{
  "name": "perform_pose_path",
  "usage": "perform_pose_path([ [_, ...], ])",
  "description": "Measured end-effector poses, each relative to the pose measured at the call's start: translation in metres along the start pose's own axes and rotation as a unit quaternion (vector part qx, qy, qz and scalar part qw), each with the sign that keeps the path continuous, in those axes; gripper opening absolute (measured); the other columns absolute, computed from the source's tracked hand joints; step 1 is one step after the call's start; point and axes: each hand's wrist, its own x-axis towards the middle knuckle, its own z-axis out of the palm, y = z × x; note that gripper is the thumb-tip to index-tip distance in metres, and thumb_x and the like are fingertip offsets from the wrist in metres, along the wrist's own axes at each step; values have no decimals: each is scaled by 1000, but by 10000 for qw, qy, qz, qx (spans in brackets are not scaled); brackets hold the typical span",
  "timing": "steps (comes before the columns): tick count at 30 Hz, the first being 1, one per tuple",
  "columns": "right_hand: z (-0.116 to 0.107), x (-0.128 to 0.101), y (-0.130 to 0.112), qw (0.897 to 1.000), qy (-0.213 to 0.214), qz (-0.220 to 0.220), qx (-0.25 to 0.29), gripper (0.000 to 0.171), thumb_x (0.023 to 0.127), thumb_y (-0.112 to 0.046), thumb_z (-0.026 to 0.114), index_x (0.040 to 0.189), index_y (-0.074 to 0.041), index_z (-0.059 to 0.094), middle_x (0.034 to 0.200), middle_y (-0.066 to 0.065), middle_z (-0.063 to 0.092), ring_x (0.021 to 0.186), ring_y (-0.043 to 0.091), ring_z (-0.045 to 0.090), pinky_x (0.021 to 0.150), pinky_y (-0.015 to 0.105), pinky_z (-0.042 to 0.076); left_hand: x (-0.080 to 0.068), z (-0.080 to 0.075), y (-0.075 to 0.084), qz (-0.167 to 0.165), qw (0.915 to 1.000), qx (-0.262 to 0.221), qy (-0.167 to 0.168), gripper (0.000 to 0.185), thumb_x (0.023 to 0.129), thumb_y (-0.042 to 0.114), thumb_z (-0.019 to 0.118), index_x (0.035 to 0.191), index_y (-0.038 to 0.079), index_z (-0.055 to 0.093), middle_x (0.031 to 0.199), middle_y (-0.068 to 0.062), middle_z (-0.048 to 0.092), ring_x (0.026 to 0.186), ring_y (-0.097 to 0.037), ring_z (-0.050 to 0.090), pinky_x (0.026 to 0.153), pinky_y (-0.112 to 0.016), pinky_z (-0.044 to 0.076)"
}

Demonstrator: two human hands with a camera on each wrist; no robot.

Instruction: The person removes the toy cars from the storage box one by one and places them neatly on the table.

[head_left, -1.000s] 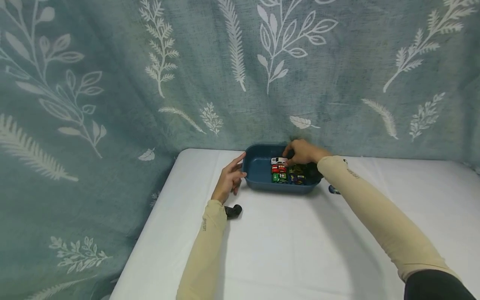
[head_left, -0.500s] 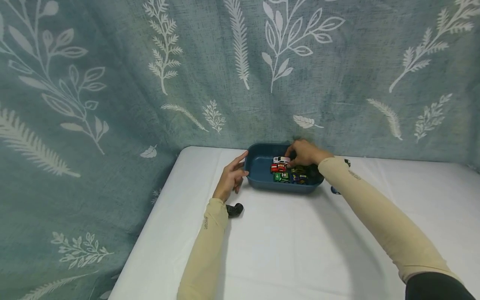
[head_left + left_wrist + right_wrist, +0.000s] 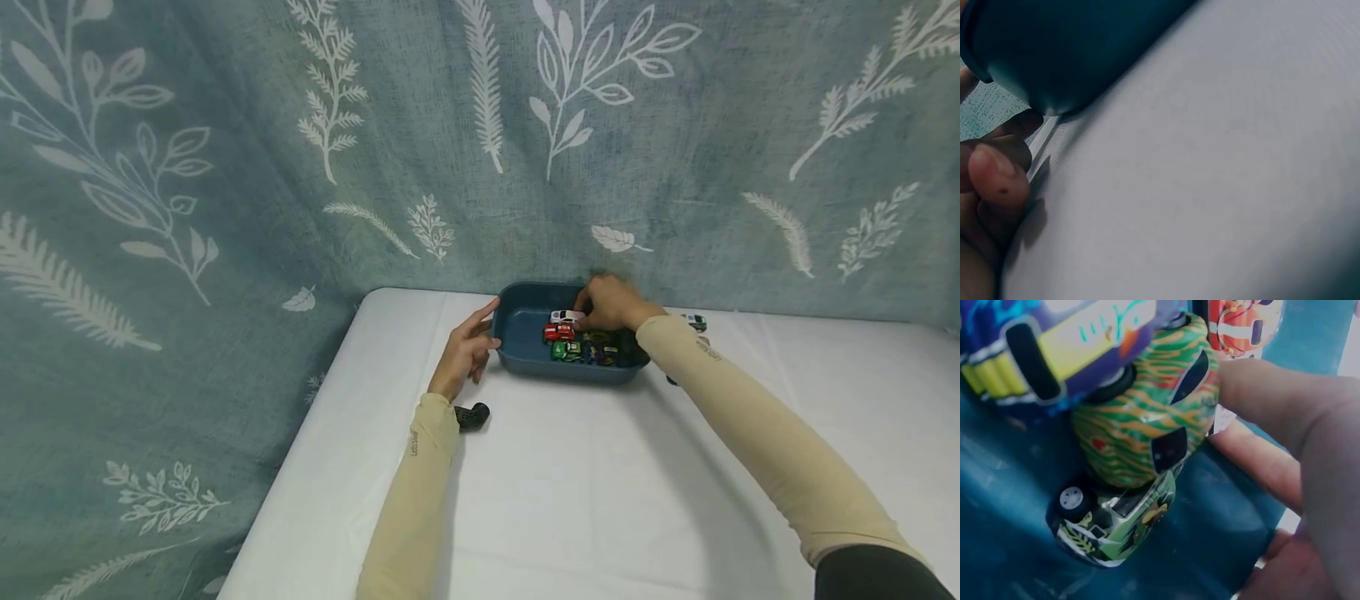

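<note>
A dark blue tray (image 3: 566, 372) at the table's far edge holds several toy cars. Its left end is touched by my left hand (image 3: 468, 350), with index finger and thumb spread apart. My right hand (image 3: 611, 302) reaches into the tray, thumb and index finger around the right end of a white toy car (image 3: 564, 317). Nearer lie a red toy car (image 3: 558, 332) and a green toy car (image 3: 567, 351). In the right wrist view, a green-and-orange striped toy car (image 3: 1147, 406) sits close to the fingers, between a purple-yellow toy car (image 3: 1079, 344) and a pale green toy car (image 3: 1116, 519).
A black curved object (image 3: 474, 416) lies beside my left wrist, partly hidden by the sleeve. Another toy car (image 3: 696, 322) stands on the white table (image 3: 570, 500) behind my right forearm. A patterned teal curtain (image 3: 420, 125) hangs along the far edge.
The red toy car has shifted slightly left in the tray. Both hands stay almost in place; the whole view has drifted slightly.
</note>
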Motion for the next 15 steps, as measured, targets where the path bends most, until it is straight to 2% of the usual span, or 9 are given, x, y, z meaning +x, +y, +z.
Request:
perform_pose_path([
  [8, -2, -1, -1, 9999, -110, 32, 37, 28, 95, -35, 79, 111, -12, 82, 126, 20, 71, 123, 46, 60, 104, 80, 38, -1, 0, 1, -139, 9999, -27, -17, 74, 91, 11, 65, 155, 46, 53, 152, -14, 59, 46, -12, 31, 40, -29, 38],
  [15, -5, 0, -3, 10000, -88, 8, 16, 28, 97, -31, 77, 113, -9, 81, 132, 21, 68, 129, 48, 56, 106, 85, 32, 0, -1, 1, -123, 9999, -77, -21, 74, 91, 12, 65, 155, 46, 53, 154, -14, 57, 44, -13, 29, 40, -30, 38],
])
